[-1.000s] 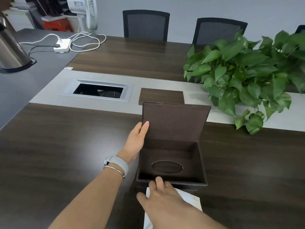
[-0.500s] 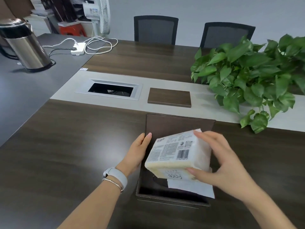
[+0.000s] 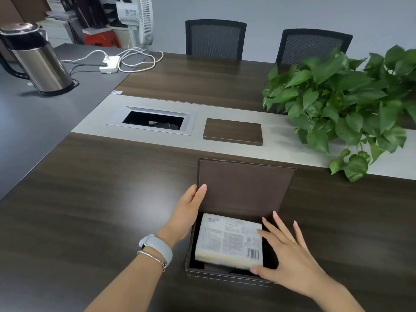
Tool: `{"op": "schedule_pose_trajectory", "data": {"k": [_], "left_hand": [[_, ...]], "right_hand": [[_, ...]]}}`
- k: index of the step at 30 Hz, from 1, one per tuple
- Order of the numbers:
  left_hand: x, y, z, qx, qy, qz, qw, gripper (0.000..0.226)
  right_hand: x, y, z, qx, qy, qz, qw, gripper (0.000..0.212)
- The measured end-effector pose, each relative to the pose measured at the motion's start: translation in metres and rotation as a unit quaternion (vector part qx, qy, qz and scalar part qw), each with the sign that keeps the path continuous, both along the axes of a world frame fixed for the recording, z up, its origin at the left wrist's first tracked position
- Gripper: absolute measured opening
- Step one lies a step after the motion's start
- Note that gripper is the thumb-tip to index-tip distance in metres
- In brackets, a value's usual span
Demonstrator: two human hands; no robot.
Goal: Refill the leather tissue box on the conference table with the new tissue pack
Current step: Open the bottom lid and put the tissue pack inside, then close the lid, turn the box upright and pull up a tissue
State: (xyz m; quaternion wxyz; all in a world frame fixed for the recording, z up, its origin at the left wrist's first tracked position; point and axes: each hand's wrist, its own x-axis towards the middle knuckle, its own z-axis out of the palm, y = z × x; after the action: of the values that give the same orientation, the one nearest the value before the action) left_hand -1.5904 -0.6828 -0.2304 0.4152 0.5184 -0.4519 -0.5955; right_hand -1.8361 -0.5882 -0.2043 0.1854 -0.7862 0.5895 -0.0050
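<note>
The dark brown leather tissue box (image 3: 225, 275) stands open on the wooden conference table (image 3: 90, 199), its lid (image 3: 243, 185) raised upright at the back. A white tissue pack (image 3: 229, 242) with printed text and a barcode lies inside the box, slightly tilted. My left hand (image 3: 189, 208) grips the lid's left edge and holds it up. My right hand (image 3: 283, 251) rests against the pack's right side, thumb at its near corner, fingers spread.
A leafy green plant (image 3: 344, 100) stands at the right. A cable hatch (image 3: 153, 120) and a wooden panel (image 3: 233, 131) sit in the grey centre strip. A steel kettle (image 3: 38, 61), a power strip (image 3: 110, 64), a fan and two chairs are farther back.
My right hand lifted the tissue pack from the table in front of the box, carried it over the opening and lowered it inside. My left hand kept holding the lid up.
</note>
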Motion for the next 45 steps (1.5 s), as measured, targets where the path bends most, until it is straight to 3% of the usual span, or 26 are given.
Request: {"op": "schedule_pose_trajectory", "data": {"k": [1,3,5,6,7,8,9,10,11,12,16,19,23,29,33,36,41,45], "left_hand": [[0.0,0.003,0.001,-0.001,-0.006,0.004,1.0,0.052],[0.0,0.011,0.005,-0.004,-0.015,0.013,1.0,0.056],[-0.001,0.02,0.011,-0.006,-0.02,0.02,1.0,0.061],[0.0,0.025,0.012,0.001,-0.008,0.02,1.0,0.065],[0.0,0.03,0.014,0.017,0.007,0.018,1.0,0.065],[0.0,0.035,0.017,0.036,0.016,0.02,0.999,0.066],[-0.001,0.04,0.018,0.049,0.015,0.023,0.998,0.066],[-0.002,0.045,0.019,0.06,0.015,0.025,0.998,0.066],[-0.003,0.05,0.019,0.069,0.018,0.026,0.997,0.066],[-0.004,0.053,0.02,0.078,0.032,0.029,0.996,0.065],[0.006,0.057,0.022,0.148,0.052,-0.013,0.988,0.062],[0.012,0.062,0.02,0.166,0.013,-0.039,0.985,0.053],[0.016,0.063,0.015,0.154,-0.035,-0.049,0.986,0.055],[0.015,0.064,0.014,0.119,-0.124,-0.07,0.983,0.054],[0.013,0.064,0.016,0.095,-0.172,-0.07,0.978,0.056],[0.012,0.065,0.018,0.092,-0.151,-0.057,0.983,0.065],[0.002,0.069,0.033,0.202,-0.135,-0.012,0.97,0.058],[-0.01,0.073,0.054,0.195,-0.067,0.017,0.978,0.05]], "right_hand": [[0.001,0.0,0.0,0.014,0.016,-0.007,1.0,0.113],[0.005,0.006,-0.01,-0.042,0.011,-0.009,0.999,0.106],[0.009,0.017,-0.021,-0.115,-0.118,-0.079,0.983,0.076],[0.014,0.021,-0.017,-0.142,-0.225,-0.169,0.949,0.054],[0.017,0.023,-0.009,-0.145,-0.347,-0.276,0.884,0.034],[0.021,0.022,0.004,-0.121,-0.475,-0.369,0.79,0.025],[0.025,0.018,0.017,-0.056,-0.582,-0.43,0.688,0.029],[0.027,0.013,0.021,0.019,-0.648,-0.455,0.61,0.039],[0.028,0.008,0.03,0.076,-0.687,-0.45,0.566,0.053],[0.027,0.007,0.036,0.118,-0.697,-0.439,0.555,0.062],[0.022,0.011,0.04,0.171,-0.659,-0.397,0.615,0.035],[0.011,0.019,0.036,0.209,-0.6,-0.378,0.674,0.05],[0.01,0.022,0.024,0.225,-0.484,-0.348,0.771,0.053],[0.015,0.024,0.013,0.193,-0.428,-0.333,0.818,0.054],[0.013,0.023,0.007,0.186,-0.422,-0.336,0.821,0.053],[0.013,0.022,0.005,0.184,-0.426,-0.362,0.808,0.052],[0.013,0.016,0.009,0.217,-0.448,-0.437,0.749,0.063],[0.017,0.008,0.025,0.215,-0.479,-0.466,0.713,0.068]]}}
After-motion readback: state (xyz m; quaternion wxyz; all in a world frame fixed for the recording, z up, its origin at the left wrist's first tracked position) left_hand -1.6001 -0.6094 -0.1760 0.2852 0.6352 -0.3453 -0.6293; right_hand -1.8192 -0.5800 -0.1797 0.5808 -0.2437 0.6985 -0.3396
